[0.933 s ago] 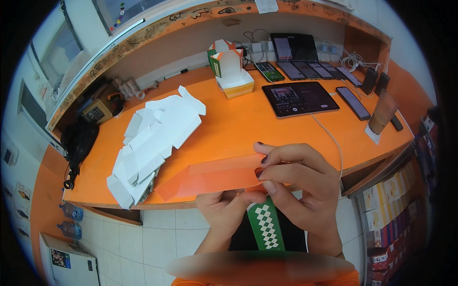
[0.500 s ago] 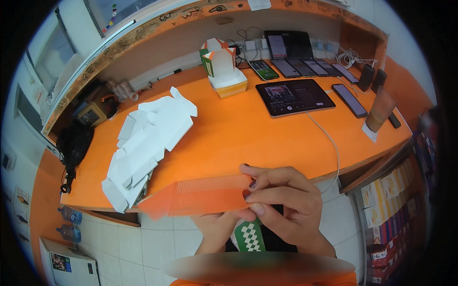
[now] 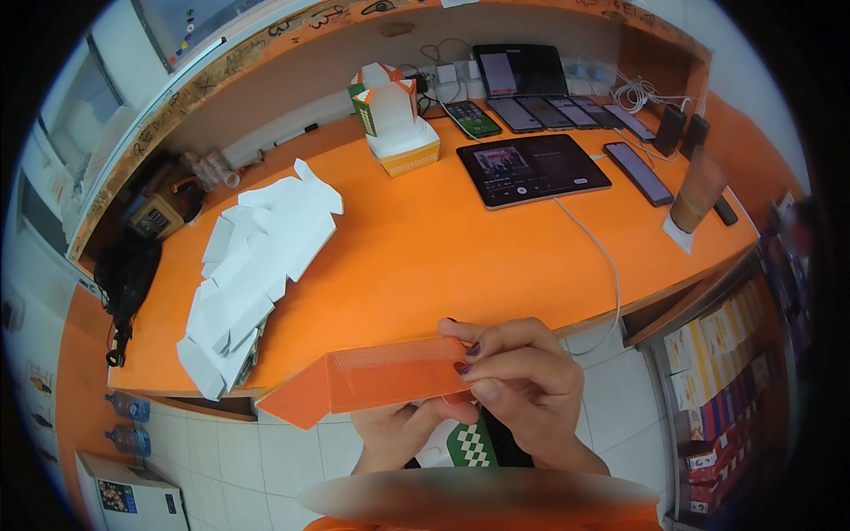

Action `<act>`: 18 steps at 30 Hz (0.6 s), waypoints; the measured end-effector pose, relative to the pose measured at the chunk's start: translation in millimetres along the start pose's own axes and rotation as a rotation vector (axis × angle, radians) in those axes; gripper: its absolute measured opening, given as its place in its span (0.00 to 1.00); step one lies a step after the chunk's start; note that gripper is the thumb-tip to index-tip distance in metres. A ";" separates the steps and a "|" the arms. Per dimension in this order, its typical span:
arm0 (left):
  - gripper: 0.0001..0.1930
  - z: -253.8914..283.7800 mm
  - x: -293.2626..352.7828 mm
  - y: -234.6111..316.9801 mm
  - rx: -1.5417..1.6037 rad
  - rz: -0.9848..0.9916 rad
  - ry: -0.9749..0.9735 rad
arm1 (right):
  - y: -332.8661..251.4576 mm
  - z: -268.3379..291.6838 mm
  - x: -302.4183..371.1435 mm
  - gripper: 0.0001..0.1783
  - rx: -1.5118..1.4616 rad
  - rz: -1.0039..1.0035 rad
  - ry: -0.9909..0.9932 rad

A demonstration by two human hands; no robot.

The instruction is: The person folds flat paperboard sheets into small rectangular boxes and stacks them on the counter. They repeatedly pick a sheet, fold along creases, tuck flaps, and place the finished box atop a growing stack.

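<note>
"Orange cardboard piece (image 3: 394, 380): where exactly is it?"

"Up in both hands, in front of the person. From this view it overlaps the near edge of the counter (image 3: 407, 283). One end flap angles down to the left."

"How are the hands set?"

"Close together, both clamped on the piece. The right hand (image 3: 531, 389) pinches its right end between thumb and fingers, dark nails showing. The left hand (image 3: 390, 435) grips the lower edge from underneath, thumb pointing right; its other fingers are mostly hidden."

"And the green bit below?"

"A green panel (image 3: 470, 444) with white diamonds, just under the hands. I can't tell whether it's joined to the orange part."

"What lies on the counter?"

"White cardboard sheets (image 3: 266, 248) in a loose pile to the left. Farther back, a folded green, white and orange box (image 3: 390, 111) stands on a yellow-and-white box (image 3: 413, 163). Right of those, a tablet (image 3: 534, 170), a phone (image 3: 639, 173) and a cup (image 3: 695, 202) with something brown inside."
</note>
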State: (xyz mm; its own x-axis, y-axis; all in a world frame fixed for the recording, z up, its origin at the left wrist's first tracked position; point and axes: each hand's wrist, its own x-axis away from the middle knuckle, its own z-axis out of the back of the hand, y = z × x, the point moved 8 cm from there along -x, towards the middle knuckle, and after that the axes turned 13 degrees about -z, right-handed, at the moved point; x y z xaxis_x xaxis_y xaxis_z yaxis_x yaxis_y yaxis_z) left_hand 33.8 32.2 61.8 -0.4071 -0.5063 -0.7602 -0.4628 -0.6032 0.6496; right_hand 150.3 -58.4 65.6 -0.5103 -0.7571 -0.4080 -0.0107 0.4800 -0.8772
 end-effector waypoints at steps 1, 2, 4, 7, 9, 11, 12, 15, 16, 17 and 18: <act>0.14 -0.5 -0.6 1.5 0.008 -0.014 -0.002 | -0.5 0.1 0.8 0.05 0.007 0.004 0.004; 0.14 0.5 -1.1 1.1 0.024 -0.011 0.014 | -2.6 -0.5 1.6 0.06 0.034 0.030 0.005; 0.15 2.5 -1.8 -1.7 0.053 -0.001 0.047 | -5.6 -2.2 2.7 0.06 0.084 0.075 0.012; 0.15 1.5 -3.3 -5.0 0.048 -0.013 -0.022 | -1.2 -1.6 0.2 0.06 0.040 0.036 0.048; 0.15 3.4 -1.9 -7.8 0.113 -0.009 -0.023 | -3.7 -4.6 0.1 0.07 0.100 0.074 0.055; 0.15 6.6 0.8 -10.4 0.146 0.002 -0.015 | -6.2 -7.1 0.2 0.07 0.161 0.114 0.067; 0.16 8.6 2.1 -11.1 0.136 0.006 -0.013 | -7.6 -8.3 0.2 0.07 0.190 0.134 0.074; 0.16 13.1 5.4 -11.9 0.109 0.026 -0.018 | -10.6 -11.6 0.5 0.08 0.243 0.183 0.077; 0.15 14.4 5.7 -11.7 0.130 0.029 -0.010 | -11.5 -12.5 0.4 0.08 0.254 0.197 0.076; 0.15 14.9 5.7 -11.4 0.090 0.030 -0.022 | -13.0 -13.6 0.7 0.09 0.294 0.217 0.082; 0.15 15.7 5.4 -10.8 0.080 0.027 -0.022 | -14.6 -14.4 0.8 0.09 0.334 0.237 0.088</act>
State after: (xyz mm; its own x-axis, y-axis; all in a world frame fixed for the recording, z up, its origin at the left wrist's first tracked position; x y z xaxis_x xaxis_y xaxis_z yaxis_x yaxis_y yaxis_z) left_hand 24.3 45.8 50.9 -0.4372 -0.5077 -0.7423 -0.5124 -0.5378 0.6696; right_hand 137.6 -59.6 81.7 -0.5366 -0.5952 -0.5981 0.3878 0.4556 -0.8013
